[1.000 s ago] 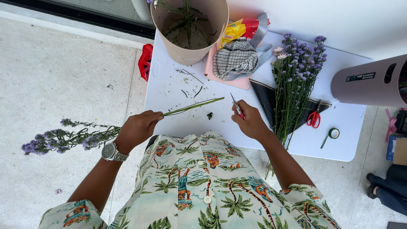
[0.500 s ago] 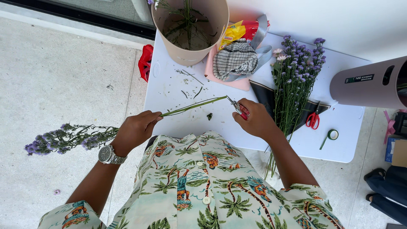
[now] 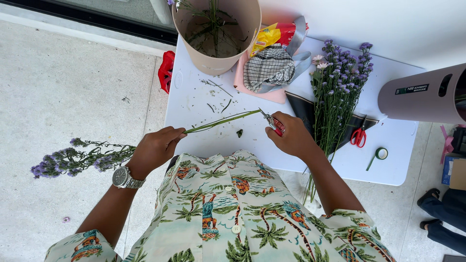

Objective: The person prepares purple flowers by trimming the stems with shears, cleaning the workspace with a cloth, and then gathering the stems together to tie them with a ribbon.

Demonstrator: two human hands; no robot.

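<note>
Gripping a purple flower stem, left hand is clenched round it at approx 9 o'clock of the white bench; blooms hang off the bench edge over the floor, bare green end points twd 2 o'clock. Right hand is closed round small red-handled snips, blades right at the stem tip; can't tell if they touch. Bunch of purple flowers lies at 3 o'clock on dark wrapping. Beige round bucket w/ stems sits at 12. Red scissors & green tape roll lie near the 4 o'clock edge.
</note>
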